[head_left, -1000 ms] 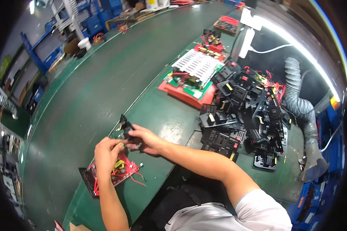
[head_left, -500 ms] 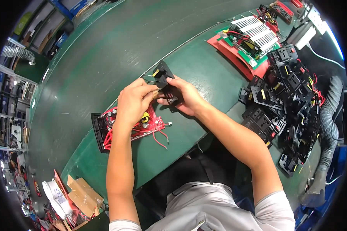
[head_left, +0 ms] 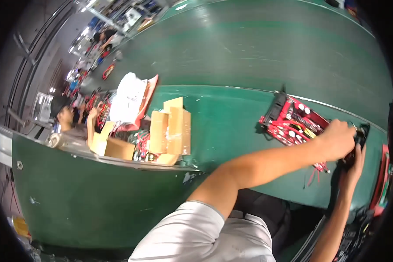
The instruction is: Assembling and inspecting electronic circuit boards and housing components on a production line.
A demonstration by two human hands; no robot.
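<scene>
At the far right, my right hand grips a black plastic panel, seen almost edge-on. My left hand is closed right beside the panel, its fingers bent; what they pinch is hidden behind the knuckles. Left of both hands, a red circuit board assembly with a black end plate lies on the green bench. Thin red wires trail from the board toward the near edge.
Opened cardboard boxes stand left on the bench, beside a white bag. A co-worker is further left. A green conveyor belt runs along the far side. Red and green boards and black parts lie at the right.
My view has swung left, so hands, panel and red board now appear further right, and boxes and co-worker show. The right hand still holds the panel, the left still closed beside it.
</scene>
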